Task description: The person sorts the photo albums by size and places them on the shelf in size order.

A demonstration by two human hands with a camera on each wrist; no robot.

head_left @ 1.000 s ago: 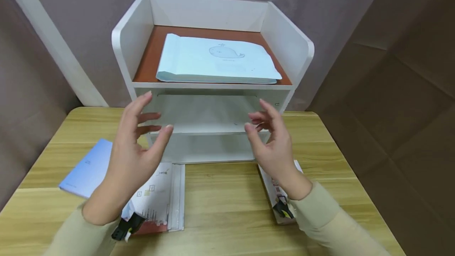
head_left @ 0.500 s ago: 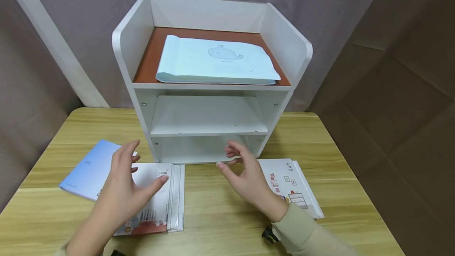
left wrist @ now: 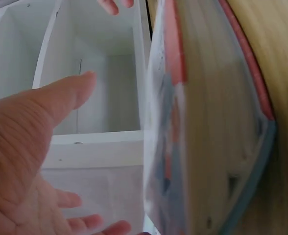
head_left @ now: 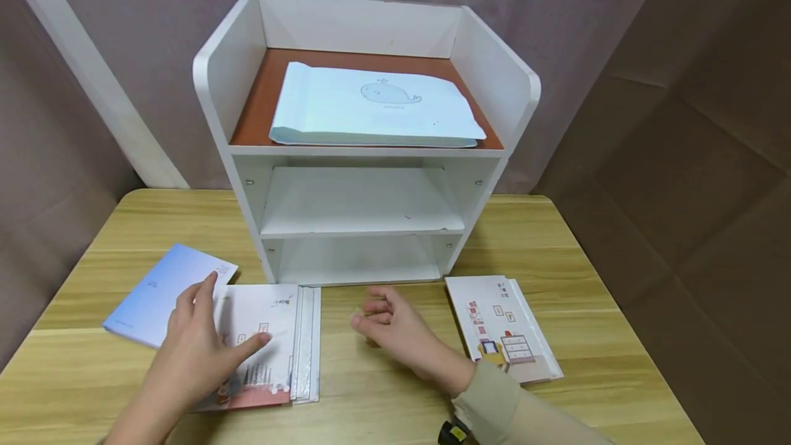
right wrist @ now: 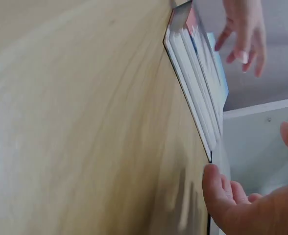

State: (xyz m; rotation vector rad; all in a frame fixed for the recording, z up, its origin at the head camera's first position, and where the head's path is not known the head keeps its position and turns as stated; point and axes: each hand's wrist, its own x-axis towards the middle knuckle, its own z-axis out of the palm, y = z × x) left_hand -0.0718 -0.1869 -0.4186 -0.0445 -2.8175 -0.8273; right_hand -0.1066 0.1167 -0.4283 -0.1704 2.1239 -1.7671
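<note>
My left hand (head_left: pixel 194 349) hovers over the left edge of a thick white book (head_left: pixel 274 342) with a pinkish lower border, thumb spread from the fingers. In the left wrist view, the book's page edges (left wrist: pixel 212 122) stand beside the hand, apart from it. A blue book (head_left: pixel 157 294) lies partly under the white one's left side. My right hand (head_left: pixel 402 335) is held over the table, right of the white book, fingers loosely bent and holding nothing. The right wrist view shows a gap between its fingertips and the stacked books (right wrist: pixel 195 73).
A white shelf unit (head_left: pixel 364 232) with a brown top board stands at the back of the wooden table (head_left: pixel 371 397). On its top lies a pale blue packet (head_left: pixel 377 108) with a whale drawing. Another white illustrated book (head_left: pixel 503 328) lies at the right.
Both hands have come down from in front of the shelf toward the table. The right hand has moved left, uncovering the right-hand book; the left has lowered over the white book.
</note>
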